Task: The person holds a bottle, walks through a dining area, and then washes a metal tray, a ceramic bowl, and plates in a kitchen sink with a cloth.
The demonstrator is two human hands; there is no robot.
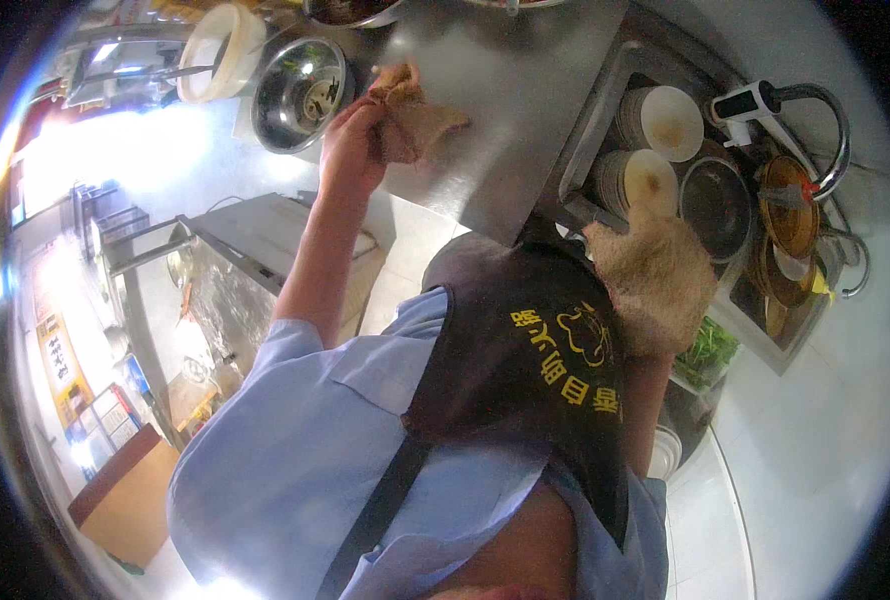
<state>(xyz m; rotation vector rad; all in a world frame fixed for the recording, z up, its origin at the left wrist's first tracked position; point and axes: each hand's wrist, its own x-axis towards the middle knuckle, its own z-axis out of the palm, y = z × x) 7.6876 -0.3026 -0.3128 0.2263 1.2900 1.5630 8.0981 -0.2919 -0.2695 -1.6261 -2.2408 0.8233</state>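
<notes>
My left hand point(355, 150) grips a crumpled brown cloth point(418, 124) over the stainless steel worktop point(505, 112). A tan, towel-like cloth point(651, 281) covers the end of my right arm, in front of my dark apron point(520, 360) and beside the sink. My right hand's fingers are hidden under it. Just left of my left hand, a steel bowl point(272, 112) holds a little food and some liquid. Close to the tan cloth, stacked white bowls point(670, 124) with brown stains and a dark round pan point(715, 206) sit in the steel sink.
A faucet point(839, 142) with a white fitting arches over the sink. Brown round dishes point(790, 202) stand at its right side. Leafy greens point(707, 349) fill a clear container below. A white tub point(219, 52) stands upper left, and a metal-framed unit point(265, 232) is beyond my left arm.
</notes>
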